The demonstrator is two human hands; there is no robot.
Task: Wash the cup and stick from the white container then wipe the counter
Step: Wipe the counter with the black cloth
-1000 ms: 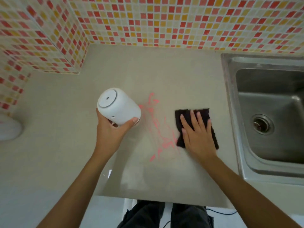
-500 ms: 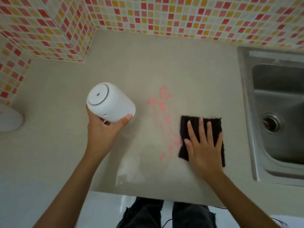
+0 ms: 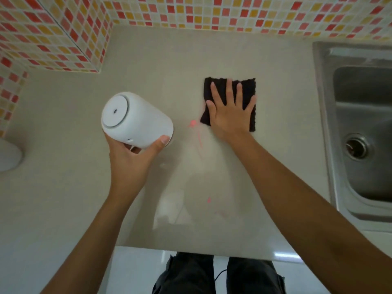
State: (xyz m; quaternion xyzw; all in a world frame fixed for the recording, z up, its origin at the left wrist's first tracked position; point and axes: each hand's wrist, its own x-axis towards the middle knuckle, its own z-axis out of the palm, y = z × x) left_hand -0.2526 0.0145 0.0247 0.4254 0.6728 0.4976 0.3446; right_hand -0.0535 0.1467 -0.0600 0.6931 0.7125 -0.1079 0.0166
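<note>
I am looking down over both arms at the pale table (image 3: 63,198). The left grip (image 3: 131,158) is curling round the white container (image 3: 135,119), thumb lying along its near side and fingers wrapping underneath. The container is tilting, its flat round end with a small slot facing up towards me; I cannot tell whether its far end is touching the table.

The right grip (image 3: 231,111) is lying flat with its fingers straight and spread, pressing down on a dark cloth (image 3: 248,88) in the middle of the table, between the container and the sink (image 3: 331,128). The cloth is lying spread out, its edges showing round the palm.

Pink smears (image 3: 193,124) are sitting on the table just beside the cloth's near left corner, with a thin streak running from them towards me and a smaller pink spot (image 3: 209,200) nearer the front edge.

The steel sink is taking up the right side, its drain (image 3: 357,148) showing. A tiled wall (image 3: 212,11) in red, orange and cream is running along the back and left. A rounded white object (image 3: 8,155) is sitting at the left edge, mostly cut off.
</note>
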